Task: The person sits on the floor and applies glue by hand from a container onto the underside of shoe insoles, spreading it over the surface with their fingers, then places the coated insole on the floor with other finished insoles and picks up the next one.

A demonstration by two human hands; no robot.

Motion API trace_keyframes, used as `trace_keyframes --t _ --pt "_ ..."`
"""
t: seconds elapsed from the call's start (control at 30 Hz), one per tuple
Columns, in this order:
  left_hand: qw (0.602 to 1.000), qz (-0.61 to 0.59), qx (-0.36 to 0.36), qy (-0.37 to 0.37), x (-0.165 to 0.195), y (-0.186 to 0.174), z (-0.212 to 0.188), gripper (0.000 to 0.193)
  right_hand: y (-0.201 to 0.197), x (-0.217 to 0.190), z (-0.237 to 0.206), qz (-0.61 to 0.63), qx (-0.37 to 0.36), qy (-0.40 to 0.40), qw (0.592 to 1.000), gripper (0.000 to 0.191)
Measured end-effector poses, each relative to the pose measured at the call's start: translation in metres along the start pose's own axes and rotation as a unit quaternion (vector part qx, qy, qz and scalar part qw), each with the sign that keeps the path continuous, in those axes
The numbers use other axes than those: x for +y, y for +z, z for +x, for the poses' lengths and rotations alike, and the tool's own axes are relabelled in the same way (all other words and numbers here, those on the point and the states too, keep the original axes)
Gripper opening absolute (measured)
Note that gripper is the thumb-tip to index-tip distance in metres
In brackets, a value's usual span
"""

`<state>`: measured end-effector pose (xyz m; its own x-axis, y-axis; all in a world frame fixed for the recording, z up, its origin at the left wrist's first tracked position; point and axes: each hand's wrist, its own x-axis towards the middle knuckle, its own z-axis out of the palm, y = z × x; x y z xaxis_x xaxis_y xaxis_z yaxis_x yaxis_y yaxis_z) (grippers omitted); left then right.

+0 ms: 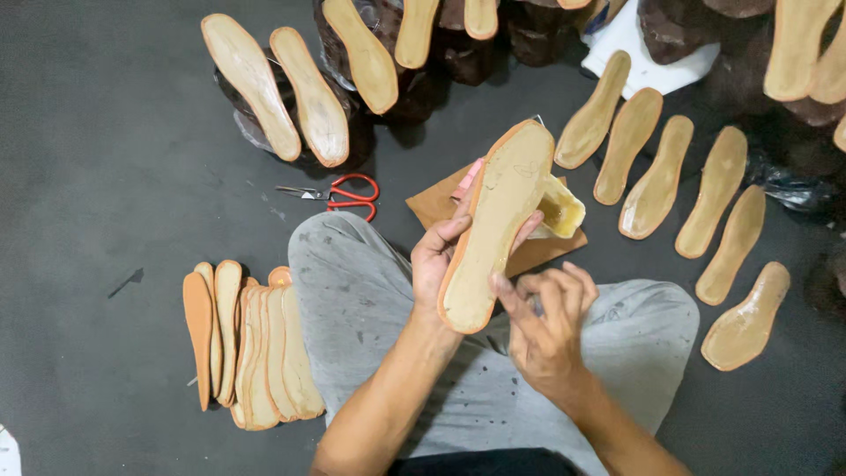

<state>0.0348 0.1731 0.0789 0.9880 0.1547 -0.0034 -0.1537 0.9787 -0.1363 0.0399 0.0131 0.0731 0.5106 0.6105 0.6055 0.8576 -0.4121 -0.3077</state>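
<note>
My left hand (438, 256) grips a tan shoe insole (493, 225) with an orange edge, holding it upright above my lap. My right hand (545, 319) is beside the insole's lower end, its index finger touching the glued surface near the heel. Behind the insole a small pot of yellowish glue (560, 210) rests on a brown cardboard piece (438, 204). My grey trousers (361, 300) show below both hands.
A stack of orange-edged insoles (251, 348) lies on the dark floor at left. Red-handled scissors (344, 196) lie beyond my knee. Several glue-coated insoles (656, 176) are spread at right, and more insoles (282, 92) lean on dark shoe forms at the top.
</note>
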Motion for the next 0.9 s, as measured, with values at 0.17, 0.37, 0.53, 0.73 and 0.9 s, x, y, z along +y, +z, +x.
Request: trace_keyframes --t 0.17,0.37,0.53,0.73,0.9 --pt "1.0 0.014 0.005 0.014 0.001 0.001 -0.001 0.069 -0.011 0.003 0.003 -0.01 0.019 -0.001 1.0 0.063" --pt "0.999 -0.014 -0.033 -0.026 0.0 -0.012 0.003 0.065 0.003 0.015 0.015 -0.024 -0.023 0.01 0.999 0.069" --pt "0.998 -0.004 0.041 0.043 0.009 -0.025 0.003 0.053 0.01 -0.003 0.0 0.01 -0.034 0.009 0.999 0.071" --pt "0.987 -0.056 0.086 0.126 0.013 -0.034 0.011 0.059 0.006 -0.024 -0.001 0.013 -0.046 0.023 0.999 0.069" --pt "0.881 0.327 -0.009 0.343 -0.001 -0.013 0.002 0.068 -0.014 -0.036 0.011 0.218 -0.031 0.112 0.969 0.07"
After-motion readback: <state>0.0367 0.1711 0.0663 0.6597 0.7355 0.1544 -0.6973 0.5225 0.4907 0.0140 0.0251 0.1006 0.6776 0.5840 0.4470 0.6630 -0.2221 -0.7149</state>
